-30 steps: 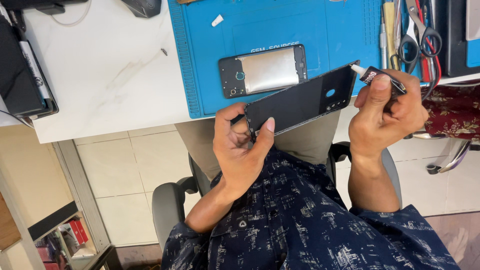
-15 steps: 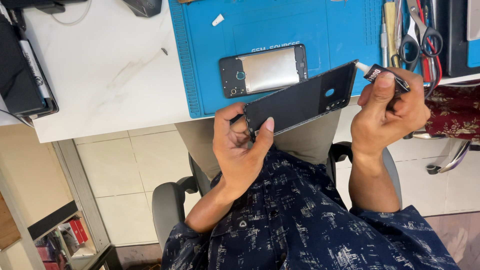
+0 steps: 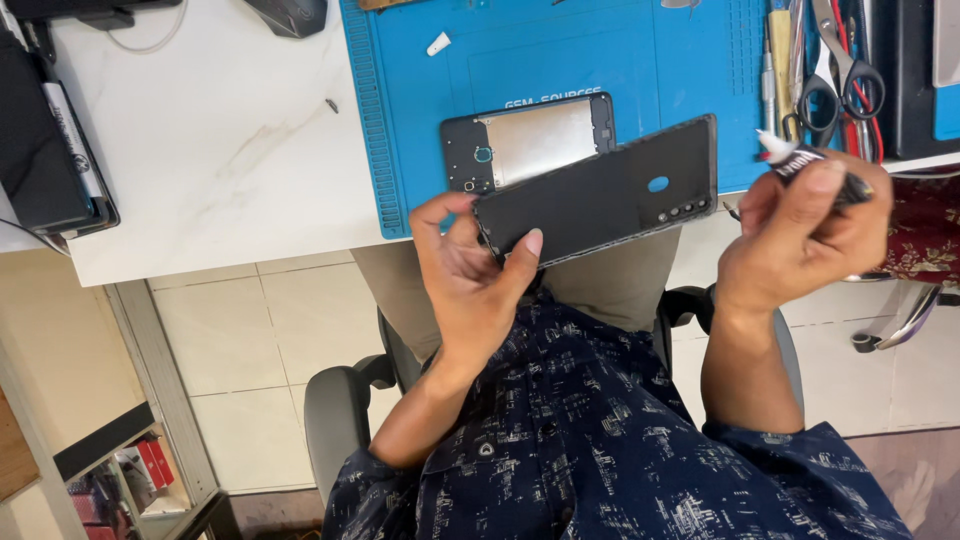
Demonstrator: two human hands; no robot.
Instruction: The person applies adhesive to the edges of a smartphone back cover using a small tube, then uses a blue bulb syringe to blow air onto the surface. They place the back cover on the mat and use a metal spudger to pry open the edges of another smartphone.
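A blue silicone work mat [image 3: 600, 50] covers part of the white marble-look tabletop [image 3: 220, 160]. On the mat lies an opened phone body [image 3: 527, 141], its metal shield plate facing up (camera end to the left). A small white scrap [image 3: 438, 44] sits near the mat's top edge. Scissors [image 3: 838, 70] and a few slim tools [image 3: 772, 60] lie at the mat's right side. A black case [image 3: 45, 150] rests at the table's left edge. Below, a grey office chair [image 3: 345, 410] stands on pale floor tiles [image 3: 250, 340].
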